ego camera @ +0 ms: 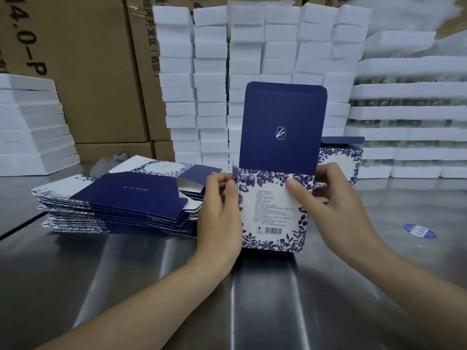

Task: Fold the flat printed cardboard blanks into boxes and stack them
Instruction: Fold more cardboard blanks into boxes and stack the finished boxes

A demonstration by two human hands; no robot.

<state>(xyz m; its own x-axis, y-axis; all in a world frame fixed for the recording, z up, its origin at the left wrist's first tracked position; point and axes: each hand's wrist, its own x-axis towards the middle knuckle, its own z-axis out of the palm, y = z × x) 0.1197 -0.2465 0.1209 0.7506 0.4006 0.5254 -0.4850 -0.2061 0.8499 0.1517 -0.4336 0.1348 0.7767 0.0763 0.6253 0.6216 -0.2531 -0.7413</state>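
Note:
A white box with blue leaf print (274, 210) stands upright on the steel table, its dark blue lid flap (281, 127) raised straight up. My left hand (219, 210) grips the box's left side near a small side flap. My right hand (331, 205) holds its right side, thumb pressed on the front panel. A pile of flat printed blanks (126, 200) lies to the left of the box. Behind the box on the right stands a folded box (341, 160), mostly hidden.
The steel table (151, 274) carries a round blue sticker (419, 231) at the right. Tall stacks of white foam blocks (252, 72) line the back and the left, with brown cartons (88, 72) behind them.

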